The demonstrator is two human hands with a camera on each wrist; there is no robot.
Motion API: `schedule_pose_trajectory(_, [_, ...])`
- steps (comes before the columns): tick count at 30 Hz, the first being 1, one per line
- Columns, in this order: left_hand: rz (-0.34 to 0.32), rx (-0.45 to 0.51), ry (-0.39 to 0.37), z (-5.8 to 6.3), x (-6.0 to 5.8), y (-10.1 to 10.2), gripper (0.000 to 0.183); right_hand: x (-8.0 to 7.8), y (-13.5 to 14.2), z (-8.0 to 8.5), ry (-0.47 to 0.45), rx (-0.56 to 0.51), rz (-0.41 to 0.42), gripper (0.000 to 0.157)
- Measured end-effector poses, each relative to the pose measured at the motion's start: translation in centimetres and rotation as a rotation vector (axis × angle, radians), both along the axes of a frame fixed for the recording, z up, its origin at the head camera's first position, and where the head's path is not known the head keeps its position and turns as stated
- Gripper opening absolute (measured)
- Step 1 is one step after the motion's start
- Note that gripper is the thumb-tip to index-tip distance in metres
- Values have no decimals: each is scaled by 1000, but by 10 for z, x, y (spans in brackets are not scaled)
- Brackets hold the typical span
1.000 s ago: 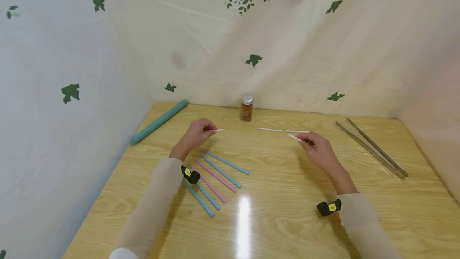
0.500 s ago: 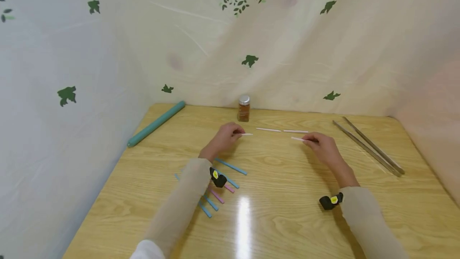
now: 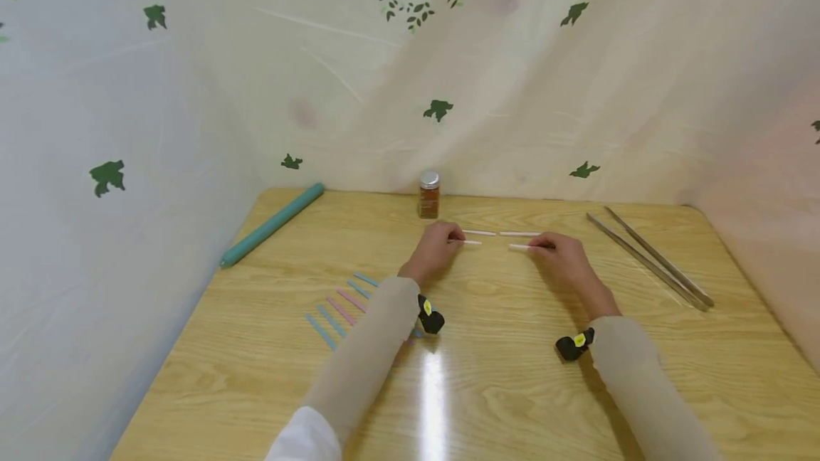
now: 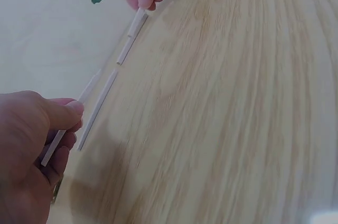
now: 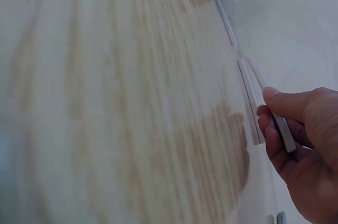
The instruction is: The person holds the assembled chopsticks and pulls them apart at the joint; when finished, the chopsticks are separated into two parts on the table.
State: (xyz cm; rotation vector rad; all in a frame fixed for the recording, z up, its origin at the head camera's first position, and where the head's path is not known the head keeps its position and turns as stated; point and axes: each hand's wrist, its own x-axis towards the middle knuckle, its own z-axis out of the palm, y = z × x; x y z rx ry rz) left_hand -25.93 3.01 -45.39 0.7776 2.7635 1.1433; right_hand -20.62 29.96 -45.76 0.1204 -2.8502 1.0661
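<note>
My left hand (image 3: pixel 434 251) pinches a thin white stick (image 3: pixel 472 242) between thumb and fingers; the left wrist view shows the held stick (image 4: pixel 53 148) slanting through the grip. In my right hand (image 3: pixel 566 258) is another white stick (image 3: pixel 517 247), pinched near its middle in the right wrist view (image 5: pixel 283 133). The two held sticks point toward each other with a gap between. Just beyond them, two more white sticks lie end to end on the table, a left one (image 3: pixel 480 232) and a right one (image 3: pixel 517 234).
Several blue sticks (image 3: pixel 320 333) and pink sticks (image 3: pixel 339 310) lie in a row, partly behind my left sleeve. A small jar (image 3: pixel 429 198) with a silver lid stands at the back. A green cylinder (image 3: pixel 272 226) lies left, long metal tongs (image 3: pixel 647 258) right.
My left hand has moved right with its white stick, from left of the jar to near the other sticks. The right hand's stick has turned nearly level.
</note>
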Motion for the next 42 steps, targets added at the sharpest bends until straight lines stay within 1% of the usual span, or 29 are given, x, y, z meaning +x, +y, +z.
schedule_pose_trajectory(4, [4, 22, -28, 0, -1, 11, 8, -3, -1, -1, 2, -14, -2, 16])
schedule_pose_trajectory(8, [35, 54, -63, -2, 0, 18, 8, -4, -1, -2, 3, -24, 5, 17])
schedule_pose_trajectory(11, [67, 97, -90, -8, 1, 22, 7, -4, -1, -3, -10, -33, 5, 19])
schedule_pose_trajectory(14, [97, 138, -105, -14, 1, 24, 6, -4, 1, -4, -42, -47, 0, 19])
schedule_pose_trajectory(17, [111, 152, -84, -18, 1, 26, 5, -4, 2, -6, -79, -85, -14, 20])
schedule_pose_trajectory(22, [110, 131, -32, -22, 0, 28, 6, -5, 3, -7, -104, -128, -25, 21])
schedule_pose_trajectory(27, [107, 102, -10, -24, -1, 31, 6, -8, 5, -10, -70, -118, -12, 20])
schedule_pose_trajectory(34, [120, 93, 3, -21, 2, 32, 7, -10, 3, -10, -27, -105, 2, 19])
schedule_pose_trajectory(37, [128, 82, 22, -20, 3, 32, 7, -10, 3, -11, -13, -96, 6, 19])
schedule_pose_trajectory(42, [143, 30, 80, -21, 3, 32, 7, -11, 3, -11, 4, -80, 14, 16])
